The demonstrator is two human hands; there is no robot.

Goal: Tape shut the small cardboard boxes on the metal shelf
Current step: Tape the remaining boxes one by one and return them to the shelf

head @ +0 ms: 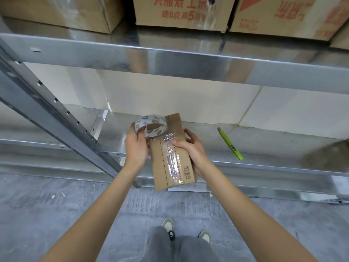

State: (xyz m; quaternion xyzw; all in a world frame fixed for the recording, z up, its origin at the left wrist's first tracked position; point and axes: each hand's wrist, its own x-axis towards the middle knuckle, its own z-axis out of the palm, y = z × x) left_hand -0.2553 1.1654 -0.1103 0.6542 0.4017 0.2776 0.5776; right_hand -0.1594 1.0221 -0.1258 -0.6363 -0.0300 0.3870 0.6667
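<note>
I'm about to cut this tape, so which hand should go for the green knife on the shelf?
The right hand. The knife lies on the shelf to the right of the box, on that hand's side. The left hand grips the tape roll, so it is busy and farther away.

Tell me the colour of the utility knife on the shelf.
Bright lime green utility knife, seen in the head view.

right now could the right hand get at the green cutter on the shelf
Probably not at once: the right hand grips the small box. The green cutter lies uncovered on the shelf to its right.
</note>
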